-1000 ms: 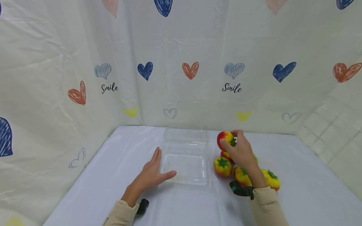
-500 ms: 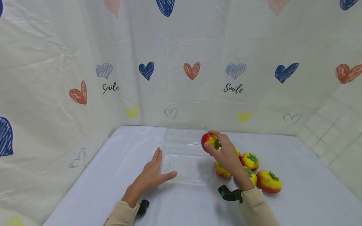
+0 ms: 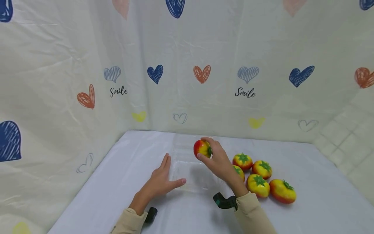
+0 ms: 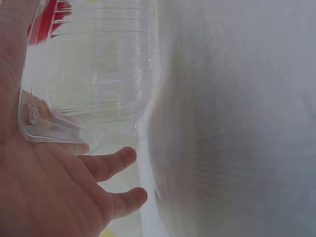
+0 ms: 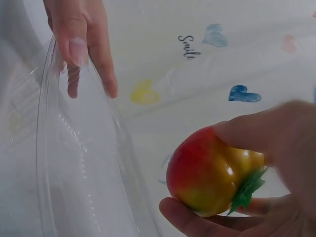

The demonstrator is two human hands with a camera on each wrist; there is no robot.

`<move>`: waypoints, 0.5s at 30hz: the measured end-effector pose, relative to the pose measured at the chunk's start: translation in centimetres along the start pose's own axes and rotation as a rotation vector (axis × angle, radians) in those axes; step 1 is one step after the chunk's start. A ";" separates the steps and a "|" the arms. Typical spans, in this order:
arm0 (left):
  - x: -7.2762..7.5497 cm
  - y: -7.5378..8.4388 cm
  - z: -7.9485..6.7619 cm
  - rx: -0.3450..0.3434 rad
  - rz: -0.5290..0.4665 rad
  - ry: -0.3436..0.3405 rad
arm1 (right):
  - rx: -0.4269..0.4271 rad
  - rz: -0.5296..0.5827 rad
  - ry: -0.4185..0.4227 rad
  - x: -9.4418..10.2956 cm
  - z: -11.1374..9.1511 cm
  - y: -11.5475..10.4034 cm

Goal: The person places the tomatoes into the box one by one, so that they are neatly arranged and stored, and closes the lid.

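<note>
A clear plastic clamshell box (image 3: 188, 175) lies on the table with its lid (image 3: 182, 143) folded back toward the wall. My right hand (image 3: 217, 161) grips a red-and-yellow fruit (image 3: 201, 148) with a green leafy top, thumb on one side and fingers on the other, above the box. In the right wrist view the fruit (image 5: 212, 173) is apart from the box's rim (image 5: 44, 148). At the box's left side, my left hand (image 3: 159, 180) has its fingers straight and thumb spread along the front edge. The left wrist view shows the box wall (image 4: 98, 64) against that hand.
Several similar fruits (image 3: 258, 186) with green tops stand grouped to the right of the box, partly behind my right forearm. A white cloth (image 3: 315, 182) covers the table. Behind it hangs a pale curtain (image 3: 216, 107) printed with hearts. Black devices (image 3: 226, 201) are strapped to both wrists.
My right hand has carried the fruit leftward from over the group of fruits to over the box, uncovering more of the others. My left hand keeps its place; the head view has shifted slightly.
</note>
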State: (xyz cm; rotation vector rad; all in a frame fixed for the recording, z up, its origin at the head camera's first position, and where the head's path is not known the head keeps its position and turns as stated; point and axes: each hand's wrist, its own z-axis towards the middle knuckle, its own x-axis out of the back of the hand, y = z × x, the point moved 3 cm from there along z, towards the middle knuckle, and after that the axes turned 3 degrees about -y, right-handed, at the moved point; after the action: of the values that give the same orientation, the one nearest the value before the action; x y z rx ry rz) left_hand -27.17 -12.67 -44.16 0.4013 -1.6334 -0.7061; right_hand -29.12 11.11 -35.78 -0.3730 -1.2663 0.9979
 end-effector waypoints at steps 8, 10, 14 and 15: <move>0.2 0.3 -0.1 -0.012 -0.003 -0.002 | 0.031 0.030 -0.011 -2.3 0.9 -0.5; 0.3 0.4 -0.1 -0.013 -0.004 -0.001 | 0.027 0.028 -0.011 -2.9 1.1 -0.6; 0.3 0.5 -0.3 -0.021 -0.014 0.004 | 0.015 0.022 -0.021 -4.3 1.5 -0.6; 0.3 0.5 -0.3 -0.020 -0.016 0.005 | 0.010 0.017 -0.028 -4.6 1.6 -0.6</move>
State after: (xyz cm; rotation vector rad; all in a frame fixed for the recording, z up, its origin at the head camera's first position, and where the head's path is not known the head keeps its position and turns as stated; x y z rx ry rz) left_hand -26.89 -12.55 -43.59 0.4020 -1.6191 -0.7328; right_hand -30.20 6.67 -37.69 -0.3638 -1.2850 1.0270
